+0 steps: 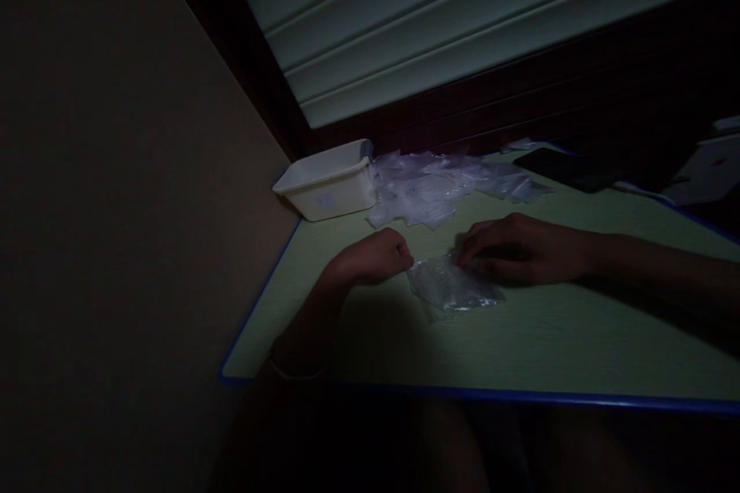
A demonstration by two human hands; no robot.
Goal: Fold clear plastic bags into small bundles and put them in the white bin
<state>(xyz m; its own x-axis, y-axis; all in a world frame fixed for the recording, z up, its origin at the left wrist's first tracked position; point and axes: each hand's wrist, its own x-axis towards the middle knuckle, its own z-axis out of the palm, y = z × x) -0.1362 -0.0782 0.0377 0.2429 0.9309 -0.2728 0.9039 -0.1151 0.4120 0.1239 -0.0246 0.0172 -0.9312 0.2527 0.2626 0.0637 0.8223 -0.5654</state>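
A clear plastic bag (454, 286) is stretched between my two hands, just over or on the pale green tabletop. My left hand (378, 256) is closed, pinching the bag's upper left corner between thumb and fingers. On the other side, my right hand (512, 250) has its fingers curled over the bag's upper right edge, closed on it. The fingertips are dim and partly hidden. Behind the hands lies a spread heap of similar clear plastic bags (425, 183). Whether the held bag contains anything cannot be made out.
A white plastic bin (329, 183) stands at the table's back left corner, by the wall. Toward the back right lie a dark flat object (570, 168) and a white object (708, 169). The pale green table (578, 347) has a blue edge. The room is dim.
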